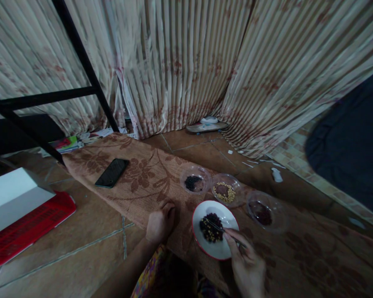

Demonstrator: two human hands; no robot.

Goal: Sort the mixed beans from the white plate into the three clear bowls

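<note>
Holding tweezers (218, 227) in the right hand (247, 260), left hand (159, 224) curled, papers (102, 133) illegibly blurred.

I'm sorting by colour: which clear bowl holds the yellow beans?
The middle clear bowl; the left bowl holds black beans, the right bowl dark reddish beans.

Three clear bowls (205, 182) (240, 194) (279, 213) and one white bowl (225, 248) share one tabletop (155, 165) with one phone (112, 173). Two hands (160, 223) (247, 258) and one slim utensil (216, 226) appear. Skateboards (194, 128) number one.
</note>
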